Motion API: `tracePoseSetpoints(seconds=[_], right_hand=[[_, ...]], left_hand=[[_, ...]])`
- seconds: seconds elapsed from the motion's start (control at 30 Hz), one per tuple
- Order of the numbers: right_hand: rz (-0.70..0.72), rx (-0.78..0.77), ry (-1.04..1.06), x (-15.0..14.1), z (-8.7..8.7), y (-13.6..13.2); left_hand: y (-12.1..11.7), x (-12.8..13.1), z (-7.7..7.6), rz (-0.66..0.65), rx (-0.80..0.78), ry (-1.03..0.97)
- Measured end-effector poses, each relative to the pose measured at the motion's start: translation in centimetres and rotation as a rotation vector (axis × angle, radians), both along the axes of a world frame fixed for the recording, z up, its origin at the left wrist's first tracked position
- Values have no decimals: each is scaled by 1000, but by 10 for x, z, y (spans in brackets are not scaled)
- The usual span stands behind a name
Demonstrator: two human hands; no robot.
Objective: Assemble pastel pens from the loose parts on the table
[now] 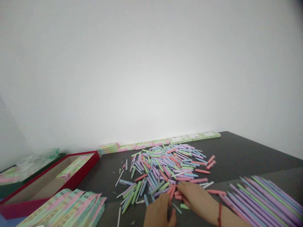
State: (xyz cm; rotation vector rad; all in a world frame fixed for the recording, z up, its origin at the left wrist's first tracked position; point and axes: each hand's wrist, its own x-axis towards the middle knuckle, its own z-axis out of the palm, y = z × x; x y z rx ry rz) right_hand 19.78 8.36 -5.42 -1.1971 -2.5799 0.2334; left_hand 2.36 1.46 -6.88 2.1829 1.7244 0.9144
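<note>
A heap of pastel pen parts [165, 168] in pink, purple, blue and green, with thin white refills among them, lies in the middle of the dark table [239, 151]. My left hand [161, 211] sits at the heap's near edge, fingers curled and closed on something I cannot make out. My right hand [197, 198], with a red string on the wrist, rests beside it, fingers pinched on pink pieces [176, 194] at the near edge of the heap.
A row of assembled purple and green pens [265, 198] lies at the right. Stacks of flat pastel cartons [68, 208] are at the near left, a red tray [47, 183] behind them, and more cartons [165, 142] along the wall.
</note>
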Motion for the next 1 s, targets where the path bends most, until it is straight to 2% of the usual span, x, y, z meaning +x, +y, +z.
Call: tracePoseSetpoints(seconds=[0.1, 0.17, 0.23, 0.37, 0.47, 0.57, 0.63, 0.8, 1.0], right_hand=[[20, 2, 12, -1, -1, 2], [38, -2, 22, -1, -1, 1], [51, -7, 35, 0, 0, -1], [68, -11, 39, 6, 2, -6], [65, -4, -5, 9, 4, -10], [42, -5, -43, 7, 10, -13], [34, -14, -57, 6, 14, -15], [35, -82, -46, 4, 16, -15], [23, -60, -63, 3, 8, -12]], left_hand=[[-2, 3, 7, 39, 69, -65], [-1, -2, 22, 91, 89, -124], [5, -16, 41, 171, 25, -213], [30, -74, 79, 315, 8, -211], [55, -129, 94, 448, -35, -82], [78, -174, 95, 544, -135, 89], [90, -192, 90, 584, -218, 192], [108, -204, 74, 612, -377, 390], [124, -214, 61, 550, -408, 540]])
